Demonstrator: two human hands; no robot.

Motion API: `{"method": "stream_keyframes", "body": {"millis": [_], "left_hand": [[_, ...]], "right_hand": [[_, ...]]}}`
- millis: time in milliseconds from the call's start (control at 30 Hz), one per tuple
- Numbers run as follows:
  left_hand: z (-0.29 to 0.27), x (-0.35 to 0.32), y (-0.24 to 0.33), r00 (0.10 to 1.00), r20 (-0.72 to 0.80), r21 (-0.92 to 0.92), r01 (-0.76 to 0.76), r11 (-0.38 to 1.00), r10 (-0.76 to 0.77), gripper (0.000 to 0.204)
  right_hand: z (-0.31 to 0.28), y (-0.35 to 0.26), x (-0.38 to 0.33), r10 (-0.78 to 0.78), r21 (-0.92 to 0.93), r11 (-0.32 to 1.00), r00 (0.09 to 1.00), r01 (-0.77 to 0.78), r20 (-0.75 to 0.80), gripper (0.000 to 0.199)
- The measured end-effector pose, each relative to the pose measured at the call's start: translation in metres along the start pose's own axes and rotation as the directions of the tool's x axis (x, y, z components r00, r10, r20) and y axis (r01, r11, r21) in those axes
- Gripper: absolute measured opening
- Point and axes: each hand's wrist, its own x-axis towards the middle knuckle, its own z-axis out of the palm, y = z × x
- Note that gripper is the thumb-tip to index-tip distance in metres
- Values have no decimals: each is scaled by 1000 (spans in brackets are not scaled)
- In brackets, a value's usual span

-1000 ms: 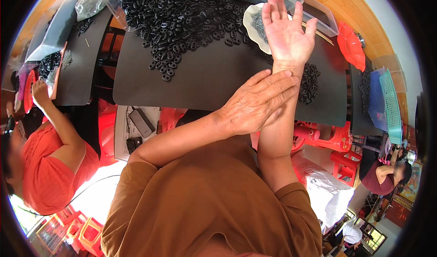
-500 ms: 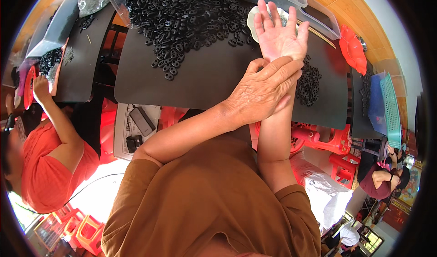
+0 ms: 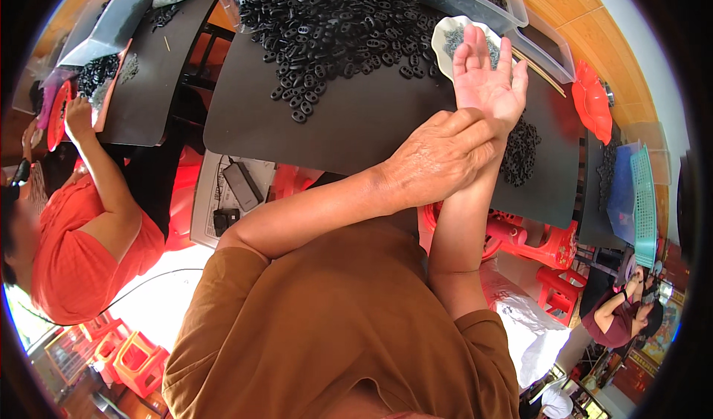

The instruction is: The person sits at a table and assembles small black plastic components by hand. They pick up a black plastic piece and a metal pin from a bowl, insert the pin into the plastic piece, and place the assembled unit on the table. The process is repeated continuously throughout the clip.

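Across my body, my left hand [image 3: 443, 161] lies closed on my right wrist, its fingers bent over the inner side. My right hand [image 3: 488, 89] is turned palm up, fingers apart and slightly curled, holding nothing. Behind its fingertips, a cream scalloped dish [image 3: 443, 57] contains small greyish clear bits. A large heap of small black oval pieces with two holes [image 3: 334, 25] covers the far part of the dark table [image 3: 327, 133]. To the right of my right wrist lies a smaller pile of little black parts [image 3: 523, 152].
Clear plastic bins [image 3: 464, 7] stand at the back. Wooden chopsticks [image 3: 544, 76] lie right of the dish, near a red petal-shaped plate [image 3: 592, 103]. A teal basket [image 3: 643, 204] is far right. At left, a person in red [image 3: 96, 248] works at another table [image 3: 145, 107].
My left fingers have curled more tightly over the wrist and my right fingers have bent a little. The view has shifted, with the table scene moving right in the picture.
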Motion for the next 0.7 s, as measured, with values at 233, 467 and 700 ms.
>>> {"method": "stream_keyframes", "body": {"millis": [233, 467, 700], "left_hand": [[-8, -25, 6, 996, 60, -157, -55, 986, 65, 27], [-91, -89, -47, 970, -44, 216, 243, 946, -239, 29], [-141, -109, -84, 845, -27, 301, 516, 802, -534, 28]], "right_hand": [[-9, -23, 10, -28, 67, 997, 999, 26, 29, 44], [-16, -54, -8, -279, -565, 753, 941, 337, 190, 41], [-53, -37, -43, -162, -891, 255, 925, 375, 343, 20]]}}
